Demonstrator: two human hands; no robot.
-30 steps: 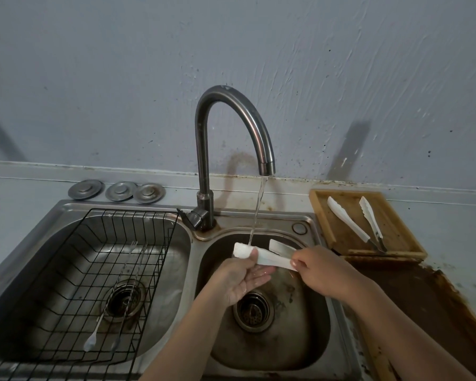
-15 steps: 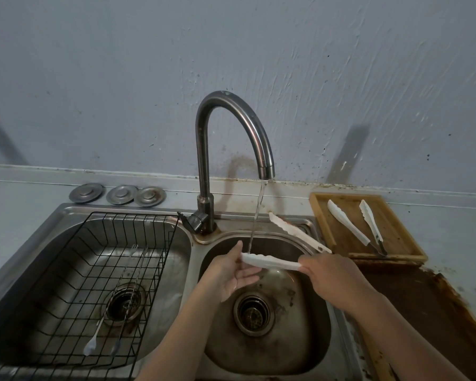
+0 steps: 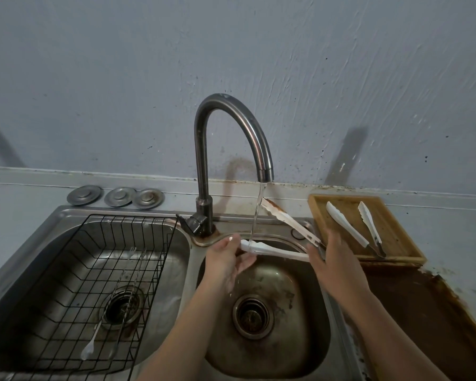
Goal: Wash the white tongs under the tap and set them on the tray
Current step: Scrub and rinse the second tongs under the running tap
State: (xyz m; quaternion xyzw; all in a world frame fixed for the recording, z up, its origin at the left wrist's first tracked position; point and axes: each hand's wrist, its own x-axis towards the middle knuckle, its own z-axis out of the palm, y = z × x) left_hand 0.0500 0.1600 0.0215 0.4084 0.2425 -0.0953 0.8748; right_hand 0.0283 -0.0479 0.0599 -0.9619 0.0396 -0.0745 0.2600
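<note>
White tongs (image 3: 275, 250) are spread wide over the right sink basin (image 3: 308, 320), under the running stream from the curved tap (image 3: 231, 138). My right hand (image 3: 333, 259) grips their hinge end. My left hand (image 3: 227, 258) pinches the tip of the lower arm, where the water lands. The upper arm (image 3: 286, 217) points back toward the wall and shows brown stains. A wooden tray (image 3: 396, 251) sits right of the sink with another pair of white tongs (image 3: 355, 226) lying on it.
A black wire rack (image 3: 74, 284) fills the left basin with thin utensils (image 3: 121, 303) in it. Three metal drain covers (image 3: 116, 196) lie behind the left basin. A rusty brown counter patch (image 3: 423, 312) spreads in front of the tray.
The tongs have spread wider, the upper arm swinging back toward the wall. My left hand slid to the lower arm's tip under the stream.
</note>
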